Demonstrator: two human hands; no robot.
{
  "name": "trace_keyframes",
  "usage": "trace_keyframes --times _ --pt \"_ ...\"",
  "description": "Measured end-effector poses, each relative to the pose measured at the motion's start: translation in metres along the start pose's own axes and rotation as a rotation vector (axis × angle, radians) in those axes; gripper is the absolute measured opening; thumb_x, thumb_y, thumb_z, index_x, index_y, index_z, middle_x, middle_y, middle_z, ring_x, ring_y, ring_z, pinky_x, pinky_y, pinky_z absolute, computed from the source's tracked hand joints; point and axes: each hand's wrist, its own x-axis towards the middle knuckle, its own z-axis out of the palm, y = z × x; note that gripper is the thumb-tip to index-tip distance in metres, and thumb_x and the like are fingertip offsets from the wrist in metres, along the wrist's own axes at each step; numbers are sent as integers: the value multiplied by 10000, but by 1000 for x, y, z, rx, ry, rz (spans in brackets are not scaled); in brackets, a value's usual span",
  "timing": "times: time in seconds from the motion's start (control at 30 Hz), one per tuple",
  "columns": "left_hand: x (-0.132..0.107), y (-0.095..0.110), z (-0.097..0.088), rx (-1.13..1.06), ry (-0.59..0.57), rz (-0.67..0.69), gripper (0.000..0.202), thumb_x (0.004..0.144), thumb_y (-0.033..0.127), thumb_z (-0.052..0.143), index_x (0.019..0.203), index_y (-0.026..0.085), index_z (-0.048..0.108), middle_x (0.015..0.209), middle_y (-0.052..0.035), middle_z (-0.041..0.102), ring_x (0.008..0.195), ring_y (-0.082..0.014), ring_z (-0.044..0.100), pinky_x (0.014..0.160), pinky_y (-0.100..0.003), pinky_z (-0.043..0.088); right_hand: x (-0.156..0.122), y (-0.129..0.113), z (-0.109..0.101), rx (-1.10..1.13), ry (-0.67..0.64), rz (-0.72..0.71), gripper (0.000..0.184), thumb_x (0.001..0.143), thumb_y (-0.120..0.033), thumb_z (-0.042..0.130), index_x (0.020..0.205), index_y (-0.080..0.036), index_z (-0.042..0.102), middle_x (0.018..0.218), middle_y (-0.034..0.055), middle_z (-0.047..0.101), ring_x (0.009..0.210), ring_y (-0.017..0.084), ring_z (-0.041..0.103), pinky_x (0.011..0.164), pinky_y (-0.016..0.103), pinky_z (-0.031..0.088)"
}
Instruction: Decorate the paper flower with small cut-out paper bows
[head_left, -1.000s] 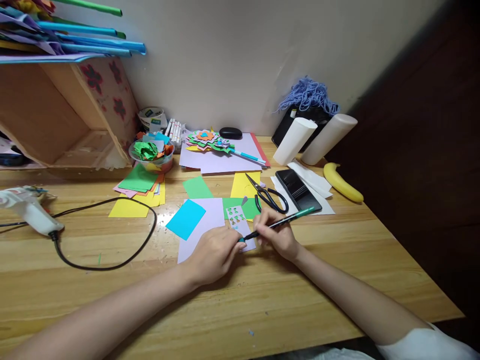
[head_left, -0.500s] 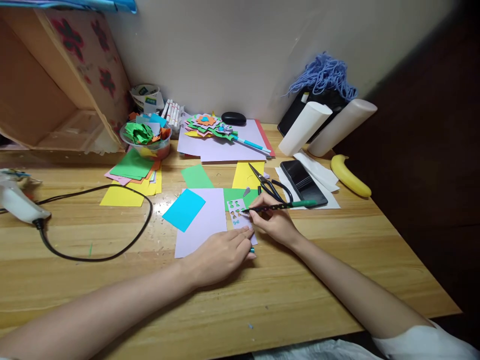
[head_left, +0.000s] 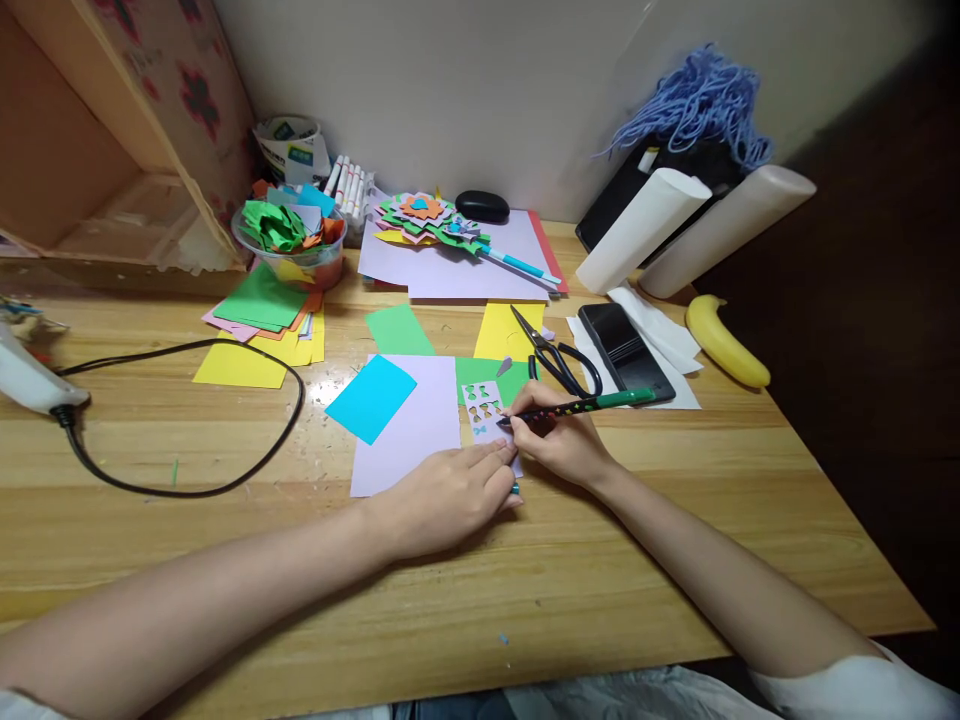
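Note:
My right hand (head_left: 562, 440) grips a black pen (head_left: 568, 409) with coloured dots and a green end. Its tip touches or hovers just over a small lilac paper (head_left: 487, 425) with rows of bow-shaped cut-outs and one blue bow. Fingers stretched out, my left hand (head_left: 446, 500) lies flat on the lower part of that paper. Beside its thumb shows the end of a teal item (head_left: 515, 489), mostly hidden by the hand. A larger lilac sheet (head_left: 405, 455) lies to the left, partly under a blue paper (head_left: 372, 399). Green paper (head_left: 517, 377) lies behind the small piece.
Black-handled scissors (head_left: 559, 362) lie beyond my right hand, beside a phone (head_left: 626, 350) and a banana (head_left: 726, 340). A paper flower (head_left: 424, 215) rests at the back. On the left are a tub of paper scraps (head_left: 289, 270) and a looped black cable (head_left: 300, 410).
The view has tilted down slightly and shifted left. The pen tip is a little lower on the small lilac paper; my left hand keeps pressing it.

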Motion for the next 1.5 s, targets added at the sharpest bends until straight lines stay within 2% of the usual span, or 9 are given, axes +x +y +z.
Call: trace_keyframes --times 1.07,1.5 --pt "3 0 0 18 40 11 300 927 291 322 796 103 516 904 -126 639 877 -216 621 737 -332 531 0 -1 0 -10 -30 -40 107 733 -115 534 707 -203 480 636 -25 509 572 119 476 509 243 370" --pt "3 0 0 31 40 12 305 928 297 322 816 96 523 973 -144 634 921 -229 616 761 -338 528 0 -1 0 -11 -25 5 114 719 -116 529 670 -199 467 620 -29 491 567 118 454 513 241 356"
